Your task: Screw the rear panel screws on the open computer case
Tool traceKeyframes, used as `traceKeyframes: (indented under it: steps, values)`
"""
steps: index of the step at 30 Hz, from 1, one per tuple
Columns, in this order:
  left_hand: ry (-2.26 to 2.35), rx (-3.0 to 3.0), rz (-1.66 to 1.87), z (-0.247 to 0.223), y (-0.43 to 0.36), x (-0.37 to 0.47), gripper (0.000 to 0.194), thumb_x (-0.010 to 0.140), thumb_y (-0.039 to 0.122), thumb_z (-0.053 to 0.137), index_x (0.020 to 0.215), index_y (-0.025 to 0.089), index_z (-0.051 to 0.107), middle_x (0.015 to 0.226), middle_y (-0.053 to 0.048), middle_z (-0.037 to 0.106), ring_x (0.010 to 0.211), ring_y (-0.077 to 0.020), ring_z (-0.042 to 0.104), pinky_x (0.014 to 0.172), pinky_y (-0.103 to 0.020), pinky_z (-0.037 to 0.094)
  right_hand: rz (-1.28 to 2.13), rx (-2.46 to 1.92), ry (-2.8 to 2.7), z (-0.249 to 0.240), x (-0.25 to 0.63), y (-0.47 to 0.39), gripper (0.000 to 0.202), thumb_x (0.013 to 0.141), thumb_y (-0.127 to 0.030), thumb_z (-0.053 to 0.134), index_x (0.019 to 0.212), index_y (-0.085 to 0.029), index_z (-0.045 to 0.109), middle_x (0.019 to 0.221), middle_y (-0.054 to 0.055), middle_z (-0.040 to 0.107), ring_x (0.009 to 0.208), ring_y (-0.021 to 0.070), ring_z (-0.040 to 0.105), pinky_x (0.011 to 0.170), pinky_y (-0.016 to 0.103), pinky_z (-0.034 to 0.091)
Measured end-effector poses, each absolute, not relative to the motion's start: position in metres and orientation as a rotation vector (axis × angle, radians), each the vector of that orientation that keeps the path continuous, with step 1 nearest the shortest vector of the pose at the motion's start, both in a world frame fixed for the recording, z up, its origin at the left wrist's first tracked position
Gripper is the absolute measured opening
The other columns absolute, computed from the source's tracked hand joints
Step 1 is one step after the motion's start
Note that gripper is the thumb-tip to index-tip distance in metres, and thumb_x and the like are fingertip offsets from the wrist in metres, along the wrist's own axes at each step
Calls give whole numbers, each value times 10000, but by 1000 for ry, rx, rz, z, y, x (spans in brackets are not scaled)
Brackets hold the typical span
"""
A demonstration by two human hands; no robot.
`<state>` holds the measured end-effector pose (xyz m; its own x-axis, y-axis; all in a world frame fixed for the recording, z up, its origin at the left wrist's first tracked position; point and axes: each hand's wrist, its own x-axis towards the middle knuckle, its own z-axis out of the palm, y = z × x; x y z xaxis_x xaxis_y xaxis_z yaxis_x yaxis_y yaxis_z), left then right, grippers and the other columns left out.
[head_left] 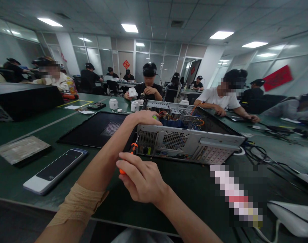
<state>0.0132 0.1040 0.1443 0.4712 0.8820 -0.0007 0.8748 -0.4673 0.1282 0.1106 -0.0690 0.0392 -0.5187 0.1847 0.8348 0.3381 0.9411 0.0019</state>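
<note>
The computer case (189, 141) is lying open on its side at the middle of the green table (12, 135). The right hand (141, 180) is gripping an orange screwdriver (130, 153), its tip pointing at the rear panel's 9 o'clock edge. The left hand (143, 118) is pressing down on the top edge, seemingly steadying it. The removed side panel (98, 130) is lying at 9 o'clock, a phone (56, 170) at 8.

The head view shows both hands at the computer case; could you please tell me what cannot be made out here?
- Screwdriver tip: too thin to see against the computer case rear panel.
- Right hand grip: fingers cover most of the orange handle.
- Left hand fingertips: curled over the case's top edge, hidden inside.
- Object at lower right: pixelated, unreadable.
- Case interior: mostly hidden behind the rear panel.
</note>
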Motion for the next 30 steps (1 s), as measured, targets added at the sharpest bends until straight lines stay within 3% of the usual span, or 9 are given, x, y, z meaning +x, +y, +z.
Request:
traceKeyframes:
  steps: [7, 16, 20, 24, 30]
  values:
    - [1560, 2578, 104, 147, 99, 14, 813, 809, 696, 484, 1459, 210, 459, 1477, -116, 501, 1264, -325, 515, 1028, -402, 405, -201, -402, -2077, 38, 111, -68, 184, 944, -294, 521, 1028, -174, 633, 1142, 103, 633, 952, 149, 652, 743, 234, 544]
    - [1561, 2582, 111, 147, 99, 14, 807, 812, 700, 485, 1454, 212, 466, 1478, -120, 499, 1269, -323, 513, 1034, -401, 402, -297, -401, -1962, 36, 111, -62, 255, 933, -417, 629, 962, -167, 590, 981, 64, 678, 849, 117, 672, 668, 192, 508]
    - [1557, 2578, 117, 146, 99, 14, 813, 812, 698, 493, 1471, 224, 446, 1481, -115, 496, 1269, -323, 514, 1030, -409, 407, -320, -386, -1974, 40, 114, -63, 279, 938, -437, 626, 1041, -177, 629, 1019, 66, 679, 807, 93, 669, 682, 174, 517]
    - [1535, 2581, 118, 146, 101, 13, 826, 811, 709, 489, 1476, 223, 438, 1485, -117, 491, 1274, -336, 505, 1033, -420, 399, -356, -380, -2082, 40, 113, -65, 269, 981, -361, 572, 1158, -165, 623, 1130, 73, 690, 821, 100, 687, 702, 192, 533]
    - [1543, 2584, 113, 145, 102, 12, 792, 811, 705, 489, 1450, 237, 471, 1469, -101, 511, 1264, -327, 515, 1027, -400, 399, -259, -322, -2080, 35, 110, -63, 298, 1015, -284, 468, 1272, -138, 503, 1209, 116, 682, 1084, 144, 668, 843, 219, 553]
